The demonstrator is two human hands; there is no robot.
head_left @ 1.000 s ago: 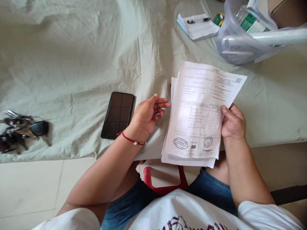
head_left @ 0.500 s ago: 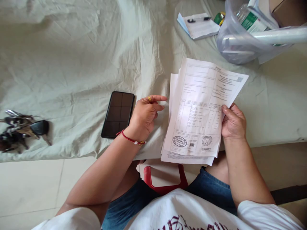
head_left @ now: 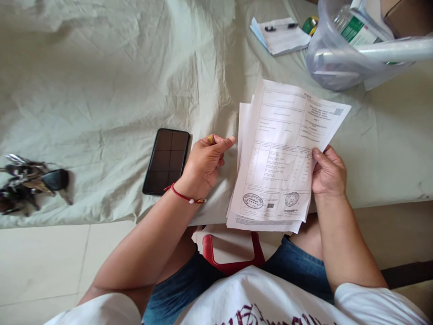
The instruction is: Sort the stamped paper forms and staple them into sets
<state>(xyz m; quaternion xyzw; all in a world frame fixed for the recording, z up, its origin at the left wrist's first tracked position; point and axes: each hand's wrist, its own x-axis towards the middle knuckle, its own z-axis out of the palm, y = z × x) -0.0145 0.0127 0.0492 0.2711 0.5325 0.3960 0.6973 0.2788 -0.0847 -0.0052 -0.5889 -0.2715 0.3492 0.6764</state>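
Several printed paper sheets [head_left: 284, 153] are in my right hand [head_left: 329, 174], its thumb on top at their right edge. The top sheet bears a table, two round stamps and a square code in the upper right corner; other sheets stick out beneath it at the left and bottom. My left hand [head_left: 209, 160] is a little to the left of the sheets, apart from them. Its thumb is pressed to the index finger and the other fingers are curled, with nothing seen in them. A black smartphone [head_left: 167, 161] lies just left of this hand.
A pale green cloth [head_left: 101, 90] covers the table. Keys [head_left: 34, 183] lie at the far left. At the top right are a notepad [head_left: 282, 40] with a pen [head_left: 280, 28] and a plastic bag [head_left: 326, 67] with a bottle inside. A red stool [head_left: 233, 266] shows below.
My left thumb has come up against the index finger, which was stretched out toward the sheets before. My right hand and the sheets have hardly moved.
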